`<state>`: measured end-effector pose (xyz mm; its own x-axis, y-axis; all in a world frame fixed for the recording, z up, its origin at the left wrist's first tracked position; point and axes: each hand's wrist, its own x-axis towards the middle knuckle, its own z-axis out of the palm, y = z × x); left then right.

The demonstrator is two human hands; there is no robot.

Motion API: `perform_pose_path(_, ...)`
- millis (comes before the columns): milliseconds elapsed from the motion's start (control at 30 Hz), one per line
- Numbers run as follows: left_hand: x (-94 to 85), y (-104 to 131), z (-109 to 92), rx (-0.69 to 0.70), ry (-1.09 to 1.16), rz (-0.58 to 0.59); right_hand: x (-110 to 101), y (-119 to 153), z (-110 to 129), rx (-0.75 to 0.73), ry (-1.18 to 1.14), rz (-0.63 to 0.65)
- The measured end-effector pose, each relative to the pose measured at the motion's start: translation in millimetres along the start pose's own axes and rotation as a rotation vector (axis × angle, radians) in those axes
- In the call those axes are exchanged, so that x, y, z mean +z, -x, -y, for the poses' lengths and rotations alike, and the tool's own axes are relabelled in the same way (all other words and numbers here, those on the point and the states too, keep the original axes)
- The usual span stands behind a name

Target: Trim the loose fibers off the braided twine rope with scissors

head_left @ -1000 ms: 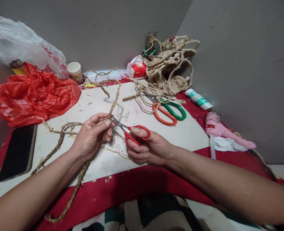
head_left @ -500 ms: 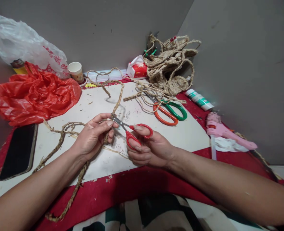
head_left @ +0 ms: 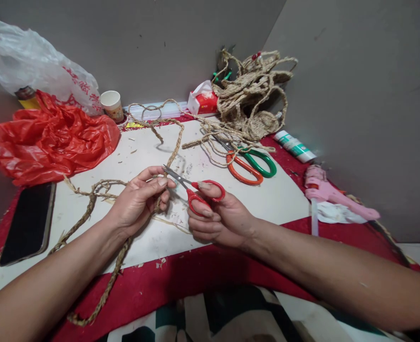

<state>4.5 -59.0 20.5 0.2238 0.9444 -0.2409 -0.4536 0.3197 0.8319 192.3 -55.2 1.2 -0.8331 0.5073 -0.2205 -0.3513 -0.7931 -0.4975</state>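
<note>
The left hand pinches a braided rope. The right hand holds red scissors, blades close by the rope.

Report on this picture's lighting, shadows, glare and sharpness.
In the head view, pale highlights streak the crumpled red bag; in the head view, a dark shadow falls across the red cloth at the near edge; in the head view, the small scissors look fairly sharp, while print on the white-and-green tube is too soft to read.
</note>
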Motion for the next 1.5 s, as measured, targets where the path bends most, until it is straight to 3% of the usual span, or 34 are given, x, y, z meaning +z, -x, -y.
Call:
perform_pose_path(233,-0.9,-0.4,0.3,0.007,0.018,-0.011,-0.6,-2.2,-0.1,0.023,-0.004,-0.003)
perform_pose_path(600,-2.0,-3.0,-1.4,0.005,0.017,-0.001,0.9,1.4,0.6,-0.088,0.066,0.01)
perform_pose_path(700,-0.7,-2.1,-2.8,0.017,-0.005,-0.015,0.3,1.7,0.3,-0.143,0.189,-0.036)
perform_pose_path(833,0.4,-0.8,-3.3,0.073,-0.064,-0.057,-1.6,2.1,-1.7,-0.264,0.542,-0.183)
perform_pose_path(933,0.0,0.3,-1.8,0.139,-0.13,-0.084,1.2,2.3,-2.5,-0.254,0.726,-0.227)
perform_pose_path(1200,-0.3,4.8,5.3,0.328,-0.486,-0.177,15.7,1.2,1.1,-0.292,0.86,-0.421)
perform_pose_path(1300,0.8,6.9,7.0,0.411,-0.631,-0.214,14.3,1.6,3.2,-0.28,0.874,-0.421)
perform_pose_path(1400,2.7,7.0,5.6,0.384,-0.611,-0.219,13.7,3.1,6.1,-0.251,0.923,-0.4)
perform_pose_path(1500,5.6,5.1,0.3,0.246,-0.373,-0.204,14.3,4.9,8.5,-0.305,1.057,-0.454)
